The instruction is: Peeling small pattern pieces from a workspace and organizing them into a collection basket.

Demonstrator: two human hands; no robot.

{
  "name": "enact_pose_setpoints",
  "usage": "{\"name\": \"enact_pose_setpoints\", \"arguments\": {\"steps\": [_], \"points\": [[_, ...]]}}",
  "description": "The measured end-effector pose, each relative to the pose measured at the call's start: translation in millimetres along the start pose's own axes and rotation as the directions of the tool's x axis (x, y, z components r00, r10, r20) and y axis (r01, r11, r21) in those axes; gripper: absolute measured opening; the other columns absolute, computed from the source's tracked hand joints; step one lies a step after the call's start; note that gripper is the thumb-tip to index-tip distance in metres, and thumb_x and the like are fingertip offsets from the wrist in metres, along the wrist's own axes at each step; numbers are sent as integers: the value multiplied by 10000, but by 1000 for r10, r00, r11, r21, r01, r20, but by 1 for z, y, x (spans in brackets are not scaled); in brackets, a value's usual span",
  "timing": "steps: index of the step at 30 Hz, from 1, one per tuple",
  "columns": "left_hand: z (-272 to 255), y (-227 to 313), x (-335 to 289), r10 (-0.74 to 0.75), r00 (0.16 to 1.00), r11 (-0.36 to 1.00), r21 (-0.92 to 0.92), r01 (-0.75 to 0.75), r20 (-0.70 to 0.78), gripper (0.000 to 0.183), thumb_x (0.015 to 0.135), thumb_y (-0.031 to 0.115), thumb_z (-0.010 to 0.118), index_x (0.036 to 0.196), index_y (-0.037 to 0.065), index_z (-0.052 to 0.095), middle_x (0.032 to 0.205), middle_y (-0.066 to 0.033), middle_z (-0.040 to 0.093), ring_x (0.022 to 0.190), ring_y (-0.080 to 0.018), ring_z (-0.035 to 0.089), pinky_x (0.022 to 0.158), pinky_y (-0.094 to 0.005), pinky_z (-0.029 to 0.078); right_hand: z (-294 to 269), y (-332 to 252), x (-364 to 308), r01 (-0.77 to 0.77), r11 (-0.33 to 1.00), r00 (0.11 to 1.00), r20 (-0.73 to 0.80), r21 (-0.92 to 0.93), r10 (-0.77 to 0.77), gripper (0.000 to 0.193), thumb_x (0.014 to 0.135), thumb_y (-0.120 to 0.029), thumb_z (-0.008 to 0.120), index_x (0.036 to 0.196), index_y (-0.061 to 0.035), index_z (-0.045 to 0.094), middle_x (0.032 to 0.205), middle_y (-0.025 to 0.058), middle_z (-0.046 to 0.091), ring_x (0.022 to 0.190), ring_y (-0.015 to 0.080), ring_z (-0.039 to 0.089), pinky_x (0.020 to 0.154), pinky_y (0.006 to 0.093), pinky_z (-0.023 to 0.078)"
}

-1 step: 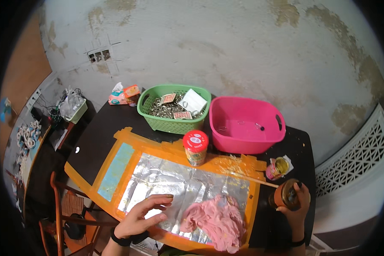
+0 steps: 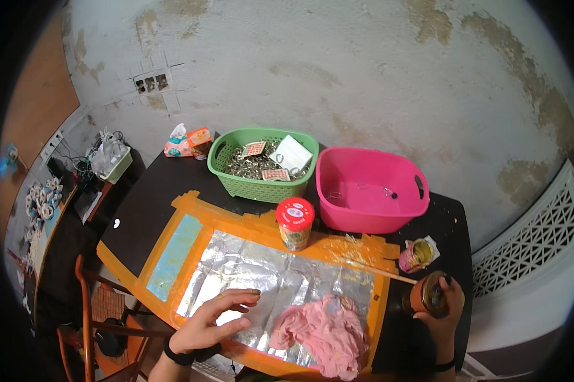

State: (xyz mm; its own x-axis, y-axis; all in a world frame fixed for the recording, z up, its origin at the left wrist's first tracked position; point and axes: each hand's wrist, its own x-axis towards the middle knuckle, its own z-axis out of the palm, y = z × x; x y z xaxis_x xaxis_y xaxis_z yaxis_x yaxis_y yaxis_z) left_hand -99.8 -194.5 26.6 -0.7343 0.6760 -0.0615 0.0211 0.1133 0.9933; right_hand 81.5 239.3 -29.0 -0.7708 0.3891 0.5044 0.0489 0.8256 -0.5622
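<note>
At the table's right edge my right hand (image 2: 445, 314) is wrapped round a dark brown jar (image 2: 426, 295) with an orange-brown band. A thin wooden stick (image 2: 386, 274) lies with one end next to the jar. My left hand (image 2: 217, 316) is over the silver foil sheet (image 2: 236, 261), fingers apart and slightly curled, holding nothing. Dark smudges mark its fingertips. Between my hands, a crumpled pink cloth (image 2: 325, 334) lies partly on the foil. Beyond the jar stands a small opened pink tin (image 2: 417, 255) with yellowish stuff inside, on a white scrap.
Orange tape (image 2: 166, 251) borders the foil and a pale blue strip (image 2: 174, 258). A red-lidded tub (image 2: 294, 223) stands at the foil's far edge. Behind are a green basket (image 2: 258, 189) of metal rings and a pink basin (image 2: 370, 216). A wooden chair (image 2: 85, 325) is at left.
</note>
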Motion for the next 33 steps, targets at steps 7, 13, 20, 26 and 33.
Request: {"name": "enact_pose_setpoints", "arguments": {"steps": [7,13,20,26,33], "points": [[-53,32,79,136,979,910,372,-184,152,400,924,157,680,1293,40,580,1353,-126,553,1200,-234,552,991,-348,453,5,7,1,-157,986,987,17,58,157,1047,592,-519,882,1388,16,460,1375,189,455,1222,303,521,1009,399,445],[-95,50,200,148,986,930,329,-165,77,369,945,161,647,1271,2,584,1169,-86,630,1047,-151,606,899,-309,494,9,-1,4,-238,961,971,51,144,233,1452,503,-711,825,1554,-15,105,1534,236,299,1378,329,384,1106,440,351],[-123,28,341,251,967,586,788,-189,45,548,836,275,731,1283,2,571,1172,-188,641,1103,-305,604,967,-395,471,-2,43,-3,-188,936,982,21,297,190,1504,524,-958,547,1554,1,16,1581,269,164,1438,387,260,1155,490,247],[-115,18,392,452,886,349,893,-283,105,661,716,294,803,1284,48,573,1238,-206,616,1202,-422,507,1032,-449,419,-4,27,3,-215,896,951,-126,389,283,1305,692,-872,551,1553,0,103,1548,273,257,1421,400,298,1106,494,338],[-138,30,383,303,950,454,865,-213,75,367,727,207,748,1066,74,701,1007,-203,676,904,-370,659,813,-435,519,-30,-21,-4,-212,903,966,-61,373,252,1106,824,-733,553,1545,-1,145,1593,202,202,1454,391,235,1151,521,269]]}}
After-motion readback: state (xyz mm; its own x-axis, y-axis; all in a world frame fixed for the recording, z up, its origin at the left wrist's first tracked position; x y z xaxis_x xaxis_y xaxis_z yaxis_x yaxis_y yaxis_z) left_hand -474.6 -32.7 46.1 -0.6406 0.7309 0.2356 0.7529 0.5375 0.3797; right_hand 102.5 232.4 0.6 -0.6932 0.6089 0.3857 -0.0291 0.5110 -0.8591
